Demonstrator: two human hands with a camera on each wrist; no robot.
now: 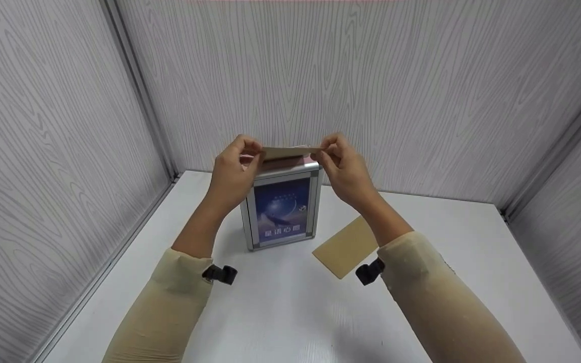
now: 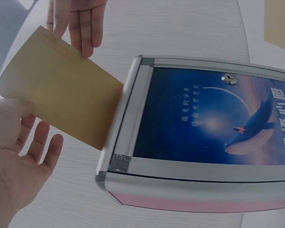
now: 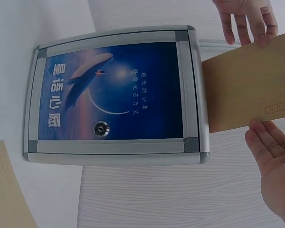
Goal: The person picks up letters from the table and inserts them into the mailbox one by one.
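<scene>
A brown paper envelope (image 1: pixel 288 152) is held by both hands above a blue-fronted suggestion box with a silver frame (image 1: pixel 281 212). My left hand (image 1: pixel 232 171) pinches one side of the envelope between thumb and fingers; my right hand (image 1: pixel 346 171) pinches the opposite side. In the left wrist view, the lower end of the envelope (image 2: pixel 66 85) passes behind the top edge of the box (image 2: pixel 180 114), and that end is hidden. A round keyhole lock (image 3: pixel 101 128) sits on the box's front, beside a picture of a whale.
A second brown envelope (image 1: pixel 348 247) lies flat on the white table (image 1: pixel 280 302), right of the box and partly under the right forearm in the head view. Grey wood-grained panels (image 1: pixel 396 101) stand behind and at both sides.
</scene>
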